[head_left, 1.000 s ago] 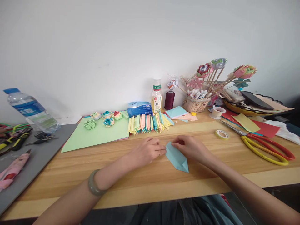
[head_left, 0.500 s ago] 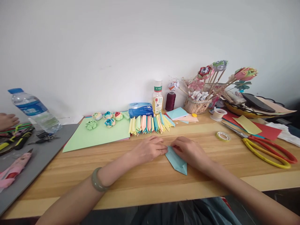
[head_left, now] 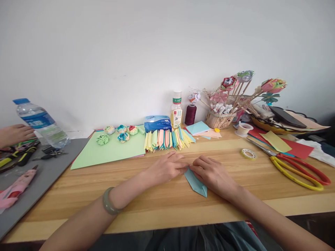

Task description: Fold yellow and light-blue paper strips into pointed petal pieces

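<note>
A light-blue sheet of folding paper point(head_left: 196, 184), creased to a pointed shape, lies on the wooden table. My left hand point(head_left: 169, 168) pinches its upper left tip, fingertips meeting those of the other hand. Along the upper right edge my right hand point(head_left: 210, 173) has its curled fingers pressed on the paper, covering part of it. Just beyond my hands stands a row of folded paper strips point(head_left: 167, 140) in yellow, pink, green and blue. Several folded paper flowers point(head_left: 123, 137) rest on a green sheet point(head_left: 110, 153) to the left.
Scissors point(head_left: 295, 170) and a tape roll point(head_left: 248, 153) lie at right. A tissue pack point(head_left: 157, 123), drink bottle point(head_left: 177, 109), thread spool point(head_left: 190, 114) and flower basket point(head_left: 220, 119) line the wall. At left are another person's hand point(head_left: 17, 135), a water bottle point(head_left: 42, 122) and pliers point(head_left: 22, 155).
My right hand has shifted slightly down over the blue paper, covering more of it. The paper's lower tip has swung a little left. The other person's hand reaches further into view.
</note>
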The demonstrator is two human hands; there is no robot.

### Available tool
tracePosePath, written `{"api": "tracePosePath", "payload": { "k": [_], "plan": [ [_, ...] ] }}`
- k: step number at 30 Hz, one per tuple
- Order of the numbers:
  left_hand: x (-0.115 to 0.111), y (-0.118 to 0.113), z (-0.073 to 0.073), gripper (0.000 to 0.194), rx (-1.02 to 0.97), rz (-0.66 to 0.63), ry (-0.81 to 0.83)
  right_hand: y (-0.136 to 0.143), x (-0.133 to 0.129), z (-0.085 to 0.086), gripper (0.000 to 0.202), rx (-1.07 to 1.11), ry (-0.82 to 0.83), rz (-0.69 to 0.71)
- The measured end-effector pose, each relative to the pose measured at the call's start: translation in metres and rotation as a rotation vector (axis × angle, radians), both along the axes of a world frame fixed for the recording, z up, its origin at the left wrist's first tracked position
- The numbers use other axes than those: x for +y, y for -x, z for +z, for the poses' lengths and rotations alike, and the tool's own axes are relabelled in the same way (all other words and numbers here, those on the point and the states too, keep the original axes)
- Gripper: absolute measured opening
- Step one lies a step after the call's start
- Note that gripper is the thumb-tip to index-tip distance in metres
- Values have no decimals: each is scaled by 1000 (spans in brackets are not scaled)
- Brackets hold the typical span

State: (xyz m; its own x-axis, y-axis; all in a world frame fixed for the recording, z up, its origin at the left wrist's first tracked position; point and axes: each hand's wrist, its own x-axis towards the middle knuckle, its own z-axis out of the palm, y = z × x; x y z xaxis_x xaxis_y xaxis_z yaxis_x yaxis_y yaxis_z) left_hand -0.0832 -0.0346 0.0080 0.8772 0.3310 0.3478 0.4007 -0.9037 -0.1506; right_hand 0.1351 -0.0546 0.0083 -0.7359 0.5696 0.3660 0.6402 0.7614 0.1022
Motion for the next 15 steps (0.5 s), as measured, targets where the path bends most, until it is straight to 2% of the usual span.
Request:
{"api": "tracePosePath", "payload": {
  "k": [15],
  "plan": [
    [4, 6, -6, 36, 63, -13, 140, -5, 5, 0, 23, 55, 57, 79]
  ]
}}
